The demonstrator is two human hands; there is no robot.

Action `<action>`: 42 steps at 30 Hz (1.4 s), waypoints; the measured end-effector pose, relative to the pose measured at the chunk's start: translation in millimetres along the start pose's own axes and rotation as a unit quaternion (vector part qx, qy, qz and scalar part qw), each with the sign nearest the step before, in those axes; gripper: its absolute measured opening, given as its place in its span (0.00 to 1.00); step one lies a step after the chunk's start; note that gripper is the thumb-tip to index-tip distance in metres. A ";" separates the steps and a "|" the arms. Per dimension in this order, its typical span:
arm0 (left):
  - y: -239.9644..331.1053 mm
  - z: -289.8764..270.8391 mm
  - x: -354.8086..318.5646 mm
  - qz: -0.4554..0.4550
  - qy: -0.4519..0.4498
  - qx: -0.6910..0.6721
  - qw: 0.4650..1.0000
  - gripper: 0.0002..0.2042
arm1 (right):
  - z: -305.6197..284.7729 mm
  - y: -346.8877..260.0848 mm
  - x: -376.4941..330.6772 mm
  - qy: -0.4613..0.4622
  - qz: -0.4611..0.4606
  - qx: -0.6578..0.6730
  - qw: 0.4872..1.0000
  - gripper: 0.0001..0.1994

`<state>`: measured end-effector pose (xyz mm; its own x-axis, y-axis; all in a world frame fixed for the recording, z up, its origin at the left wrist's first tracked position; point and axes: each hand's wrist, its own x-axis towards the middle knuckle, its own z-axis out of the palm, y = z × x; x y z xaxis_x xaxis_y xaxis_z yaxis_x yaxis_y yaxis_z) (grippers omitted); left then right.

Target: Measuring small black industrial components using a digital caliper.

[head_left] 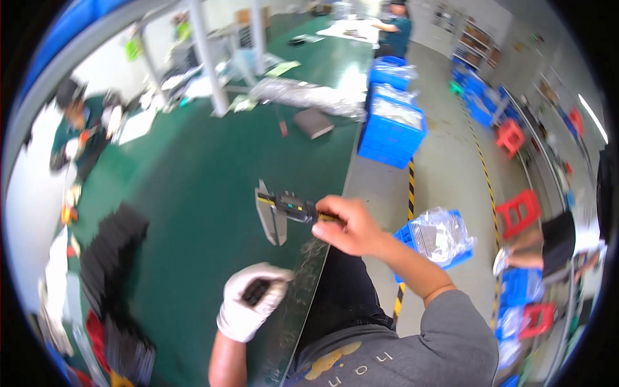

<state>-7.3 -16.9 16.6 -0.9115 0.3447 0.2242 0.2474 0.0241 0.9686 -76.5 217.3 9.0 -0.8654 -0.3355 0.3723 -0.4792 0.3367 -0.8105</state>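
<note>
Head view — caliper and small dark part held over green table edge.

The digital caliper (284, 211) is gripped at its beam end by the bare right hand (348, 226), fingers closed around it, jaws pointing down above the green table (193, 180). The gloved left hand (248, 300) is curled shut around a small dark part (255, 291) — held just below the caliper, apart from it. Stacked dark parts (113, 258) lie at the left.

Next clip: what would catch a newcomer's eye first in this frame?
Mid-frame, the bare right hand holds a digital caliper over the green table, its jaws pointing down. Below it, the white-gloved left hand grips a small dark part. Stacked blue crates stand on the floor past the table's right edge.
</note>
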 end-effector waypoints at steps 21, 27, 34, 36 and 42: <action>-139.1 -33.1 46.0 -0.355 0.148 -0.500 0.776 0.09 | 67.8 -3.4 -44.8 0.283 0.002 0.215 0.935 0.18; -163.4 -37.8 13.2 -0.404 0.111 -0.703 0.574 0.19 | 60.3 -21.6 -26.1 0.224 -0.002 0.109 0.968 0.10; -53.8 -20.9 -29.0 -0.526 0.234 -0.505 0.643 0.16 | 69.7 -50.2 -2.6 0.101 -0.042 0.033 0.993 0.10; -26.5 -6.3 -25.4 -0.555 0.297 -0.314 0.710 0.11 | 70.9 -56.1 0.5 0.075 -0.046 0.013 0.996 0.09; -162.6 -28.2 21.5 0.091 0.226 -0.089 0.966 0.05 | 71.3 -57.7 7.6 0.029 -0.036 -0.062 0.997 0.15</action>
<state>-76.3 -39.9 -133.1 -0.9188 -0.1174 0.3768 0.3926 -0.1737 0.9032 -44.9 132.6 26.4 -0.8339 -0.3123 0.4552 -0.5510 0.4217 -0.7201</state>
